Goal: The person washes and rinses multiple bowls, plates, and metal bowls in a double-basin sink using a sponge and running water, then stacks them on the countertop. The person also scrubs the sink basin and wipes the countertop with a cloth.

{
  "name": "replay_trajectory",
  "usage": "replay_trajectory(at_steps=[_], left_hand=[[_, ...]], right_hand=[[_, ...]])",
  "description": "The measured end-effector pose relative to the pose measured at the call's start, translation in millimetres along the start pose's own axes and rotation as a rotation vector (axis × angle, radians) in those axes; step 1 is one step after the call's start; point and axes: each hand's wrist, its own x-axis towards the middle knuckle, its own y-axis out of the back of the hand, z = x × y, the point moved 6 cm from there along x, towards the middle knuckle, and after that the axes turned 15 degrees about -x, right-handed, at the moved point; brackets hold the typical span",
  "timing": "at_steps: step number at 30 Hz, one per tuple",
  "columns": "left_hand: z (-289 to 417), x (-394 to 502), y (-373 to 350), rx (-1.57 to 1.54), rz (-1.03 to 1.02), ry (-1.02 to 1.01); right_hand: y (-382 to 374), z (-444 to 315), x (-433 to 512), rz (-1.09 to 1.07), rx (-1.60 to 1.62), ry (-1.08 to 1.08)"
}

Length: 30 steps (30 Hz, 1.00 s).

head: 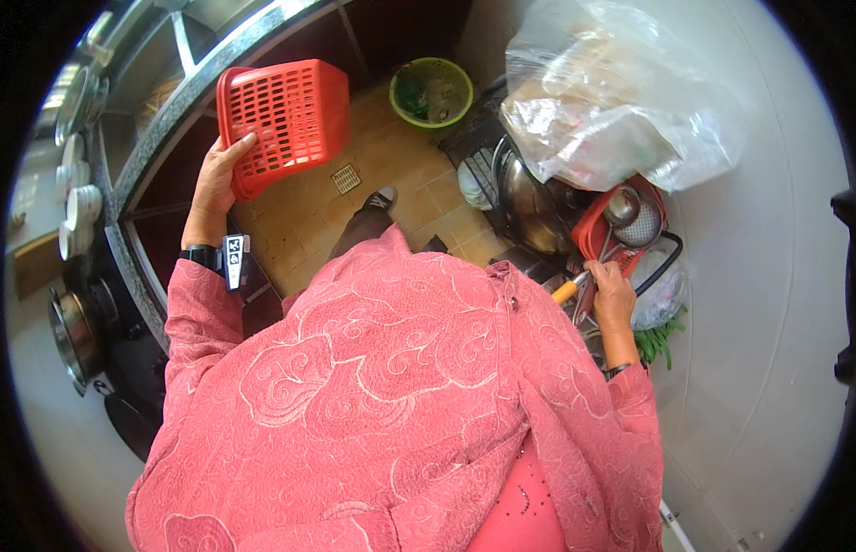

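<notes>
My left hand (221, 172) grips the rim side of a red perforated plastic basket (290, 117), held tilted above the tiled floor with its slotted side facing up. On the right, my right hand (611, 297) is closed on utensil handles at a second red plastic basket (594, 224). A metal ladle (622, 206) and a perforated skimmer (639, 224) rest in that basket. Near my right fingers is an orange-yellow handle (566, 291); which handles I hold exactly is partly hidden.
Clear plastic bags (607, 103) lie above metal pans (531, 200) on a rack at right. A green basin (431, 93) stands on the floor near a drain (346, 179). Stacked bowls (81, 207) and a steel pot (76, 334) are at left, beyond the granite counter edge (152, 124).
</notes>
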Motion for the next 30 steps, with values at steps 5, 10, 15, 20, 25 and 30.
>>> replay_trajectory(at_steps=[5, 10, 15, 20, 25, 30], left_hand=[[-5, -4, 2, 0.026, 0.037, 0.057], [-12, 9, 17, 0.117, 0.005, 0.101], [-12, 40, 28, 0.215, -0.097, 0.193], [-4, 78, 35, 0.231, -0.206, 0.236], [-1, 105, 41, 0.237, -0.298, 0.329], [3, 117, 40, 0.310, -0.352, 0.381]], right_hand=[[5, -3, 6, -0.013, 0.066, 0.002], [5, -2, 2, -0.141, 0.054, 0.011], [17, -2, 3, -0.301, -0.048, -0.035], [43, -2, -4, -0.469, -0.084, -0.290], [43, -7, -5, -0.494, -0.024, -0.371], [59, -15, 2, -0.434, 0.007, -0.472]])
